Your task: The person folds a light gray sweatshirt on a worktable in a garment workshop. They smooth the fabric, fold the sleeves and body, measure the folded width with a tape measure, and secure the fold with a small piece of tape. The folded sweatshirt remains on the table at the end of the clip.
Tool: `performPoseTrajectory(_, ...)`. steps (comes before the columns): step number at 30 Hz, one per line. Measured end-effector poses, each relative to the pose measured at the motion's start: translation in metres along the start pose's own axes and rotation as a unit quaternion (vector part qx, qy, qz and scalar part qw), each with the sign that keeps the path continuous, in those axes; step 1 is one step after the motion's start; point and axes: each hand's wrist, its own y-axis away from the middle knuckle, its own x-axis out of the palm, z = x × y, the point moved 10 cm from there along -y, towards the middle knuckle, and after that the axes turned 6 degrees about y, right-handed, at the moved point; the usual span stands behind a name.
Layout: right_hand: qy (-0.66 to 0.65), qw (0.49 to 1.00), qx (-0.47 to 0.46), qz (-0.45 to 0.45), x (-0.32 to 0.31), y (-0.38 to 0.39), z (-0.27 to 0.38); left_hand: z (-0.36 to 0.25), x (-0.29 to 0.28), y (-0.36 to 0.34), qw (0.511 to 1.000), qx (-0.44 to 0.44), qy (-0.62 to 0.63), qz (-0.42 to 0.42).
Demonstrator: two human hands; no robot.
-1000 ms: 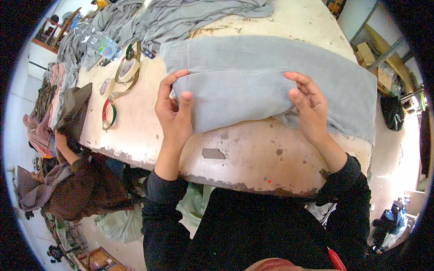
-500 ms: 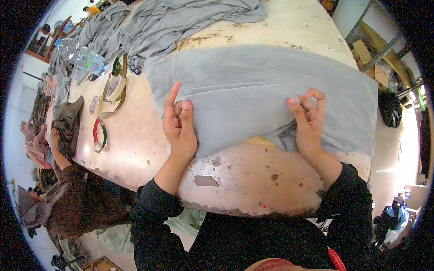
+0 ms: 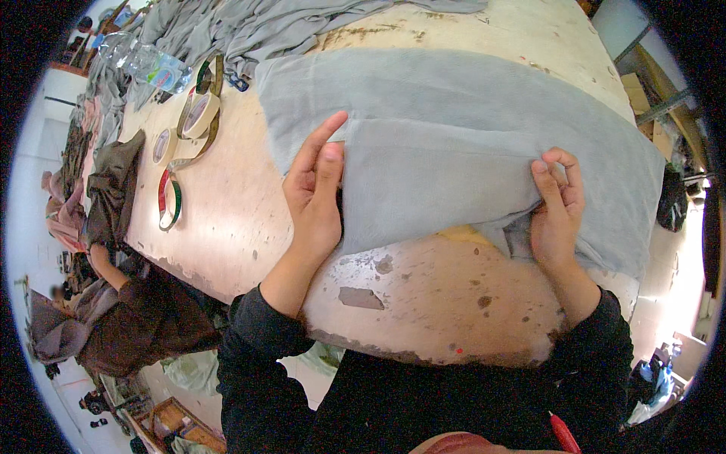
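Note:
A light grey fabric (image 3: 431, 185) lies on the worn pale table (image 3: 212, 219), its near part folded into a flap. My left hand (image 3: 314, 200) grips the flap's left end with thumb and curled fingers, the index finger stretched out above it. At the flap's right end, my right hand (image 3: 556, 204) pinches the cloth between thumb and bent fingers, beside a crumpled underside where a yellowish patch shows.
Rolls of tape (image 3: 198, 115), looped strips and a plastic bottle (image 3: 159, 68) lie left of the fabric. Crumpled grey cloth (image 3: 287, 23) fills the back. Another person's arm (image 3: 112, 268) reaches to dark cloth (image 3: 113, 189). Shelving (image 3: 649, 106) stands right.
My left index finger has straightened away from the fold. Both hands now appear further right in the picture, and the fold's lower edge has spread, exposing more of the crumpled underside and yellowish patch.

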Motion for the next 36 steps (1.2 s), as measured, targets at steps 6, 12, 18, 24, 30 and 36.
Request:
performPoseTrajectory(6,-0.014,0.998,-0.02,0.053,0.009,0.002,0.008,0.004,-0.002,-0.001,1.0,-0.008,-0.002,-0.012)
performPoseTrajectory(12,-0.048,0.995,-0.05,0.068,0.018,0.006,0.016,0.01,-0.002,-0.003,0.999,-0.037,0.019,-0.022)
performPoseTrajectory(18,-0.04,0.997,-0.019,0.058,0.01,0.003,0.015,0.001,-0.003,-0.006,1.0,0.002,0.017,-0.009)
performPoseTrajectory(24,-0.013,0.997,-0.074,0.024,0.005,0.001,0.019,-0.021,-0.004,-0.006,0.989,0.137,-0.04,0.03)
performPoseTrajectory(30,0.081,0.97,-0.213,0.081,0.012,0.008,0.04,-0.036,-0.004,0.003,0.967,0.235,-0.092,0.042)
performPoseTrajectory(36,0.058,0.978,-0.189,0.069,0.005,0.008,0.029,-0.055,-0.001,0.016,0.938,0.332,-0.081,0.061)
